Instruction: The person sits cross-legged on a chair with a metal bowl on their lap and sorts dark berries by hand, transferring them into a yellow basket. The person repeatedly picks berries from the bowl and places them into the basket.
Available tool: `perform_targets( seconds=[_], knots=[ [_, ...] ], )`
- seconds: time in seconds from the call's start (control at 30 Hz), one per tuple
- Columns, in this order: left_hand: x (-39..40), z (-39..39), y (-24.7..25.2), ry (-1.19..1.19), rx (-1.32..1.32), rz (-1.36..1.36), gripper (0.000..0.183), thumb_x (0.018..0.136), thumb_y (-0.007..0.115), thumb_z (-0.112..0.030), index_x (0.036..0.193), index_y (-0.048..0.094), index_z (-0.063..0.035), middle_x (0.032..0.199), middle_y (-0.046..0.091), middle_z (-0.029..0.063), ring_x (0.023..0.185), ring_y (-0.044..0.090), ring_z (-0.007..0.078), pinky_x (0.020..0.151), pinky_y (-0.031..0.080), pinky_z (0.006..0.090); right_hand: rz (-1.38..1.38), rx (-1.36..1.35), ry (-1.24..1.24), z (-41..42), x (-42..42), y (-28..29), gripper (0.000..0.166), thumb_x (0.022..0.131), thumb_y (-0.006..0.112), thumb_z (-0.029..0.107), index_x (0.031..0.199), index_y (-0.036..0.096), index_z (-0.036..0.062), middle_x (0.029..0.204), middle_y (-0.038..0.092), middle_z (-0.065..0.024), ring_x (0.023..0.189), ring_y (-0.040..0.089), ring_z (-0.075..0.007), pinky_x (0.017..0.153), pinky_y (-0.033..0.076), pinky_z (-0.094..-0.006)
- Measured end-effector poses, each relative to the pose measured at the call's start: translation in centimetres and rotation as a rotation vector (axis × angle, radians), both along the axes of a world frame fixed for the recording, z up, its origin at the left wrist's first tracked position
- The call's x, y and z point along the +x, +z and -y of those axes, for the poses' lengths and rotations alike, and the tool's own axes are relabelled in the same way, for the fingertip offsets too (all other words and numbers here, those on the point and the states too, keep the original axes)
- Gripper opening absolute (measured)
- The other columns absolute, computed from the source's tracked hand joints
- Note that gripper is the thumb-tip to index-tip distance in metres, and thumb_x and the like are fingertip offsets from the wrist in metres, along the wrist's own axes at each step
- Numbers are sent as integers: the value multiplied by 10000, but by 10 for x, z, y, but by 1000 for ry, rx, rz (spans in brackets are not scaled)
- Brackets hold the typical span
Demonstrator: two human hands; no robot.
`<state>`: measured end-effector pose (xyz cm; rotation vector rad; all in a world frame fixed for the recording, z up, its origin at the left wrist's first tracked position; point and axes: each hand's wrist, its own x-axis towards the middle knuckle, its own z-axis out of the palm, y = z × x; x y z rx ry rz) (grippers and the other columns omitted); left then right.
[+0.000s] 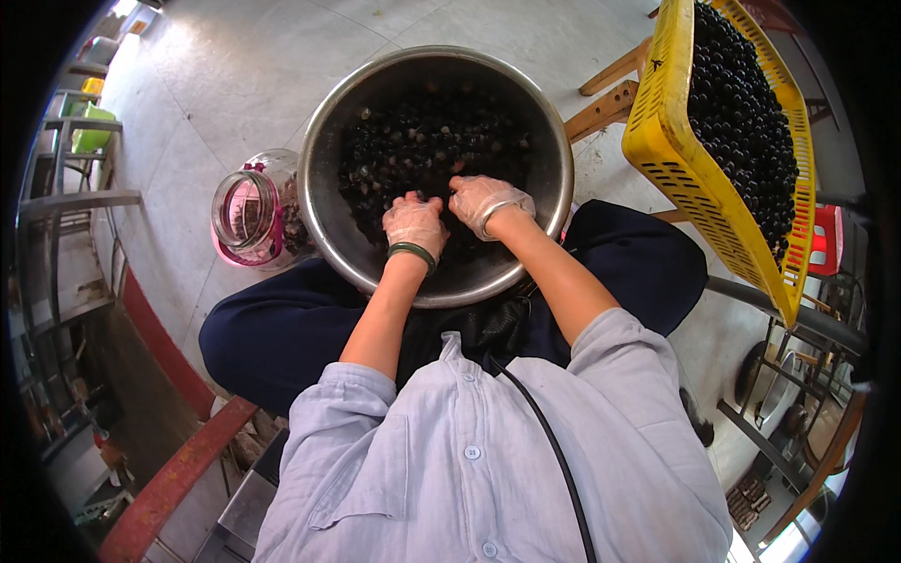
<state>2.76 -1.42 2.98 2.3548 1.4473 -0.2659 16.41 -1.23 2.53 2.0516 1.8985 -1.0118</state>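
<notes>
A wide stainless steel basin stands before me, between my knees. In it lies a mass of crushed dark grapes, with skins and pale pulp mixed together. Both my hands wear clear plastic gloves and reach into the basin over its near half. My left hand, with a dark green bangle at its wrist, has its fingertips down in the fruit. To its right, my right hand has curled fingers at the mash; a pale bangle shows at that wrist. Whether either hand grips any fruit is hidden.
A glass jar with dark contents and a pink band stands left of the basin. At right, a yellow plastic crate full of whole dark grapes rests above wooden legs. A red bench rail lies at lower left.
</notes>
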Motion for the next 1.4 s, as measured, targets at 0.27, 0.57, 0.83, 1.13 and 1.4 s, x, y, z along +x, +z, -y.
perform_targets(
  seconds=[0.27, 0.57, 0.83, 1.13, 1.4],
  knots=[
    [21, 13, -48, -114, -133, 19, 213, 765, 517, -129, 972, 557, -99, 896, 610, 145, 837, 599, 318, 711, 482, 416, 135, 162, 333, 1, 14, 12, 267, 849, 391, 209, 959, 597, 81, 979, 588, -158, 944, 563, -298, 807, 458, -374],
    [14, 15, -44, 13, -198, 80, 170, 806, 456, -136, 911, 557, -49, 845, 619, 179, 819, 597, 336, 696, 480, 410, 108, -129, 51, 3, 8, 4, 260, 812, 451, 161, 1004, 599, 66, 1050, 581, -144, 937, 570, -306, 828, 452, -364],
    [-14, 2, -30, 136, -128, 118, 222, 838, 406, -191, 900, 551, -35, 839, 615, 183, 808, 595, 329, 703, 474, 421, 26, 200, 33, 7, 0, 17, 241, 769, 490, 91, 978, 605, 127, 973, 597, -85, 963, 547, -275, 816, 450, -353],
    [-35, -4, -8, 339, -171, 25, 253, 803, 378, -150, 951, 557, -49, 916, 616, 185, 882, 585, 347, 770, 463, 417, -104, 402, 196, -1, -41, -29, 216, 772, 521, 83, 982, 572, 96, 995, 580, -115, 969, 554, -285, 790, 482, -370],
    [-44, -7, -23, 438, -36, 100, 186, 806, 485, -218, 916, 561, -89, 862, 610, 167, 832, 583, 335, 730, 471, 418, -95, 12, 127, -3, -46, -10, 233, 788, 488, 52, 1004, 579, 50, 1110, 553, -144, 1013, 548, -296, 800, 485, -386]
  ],
)
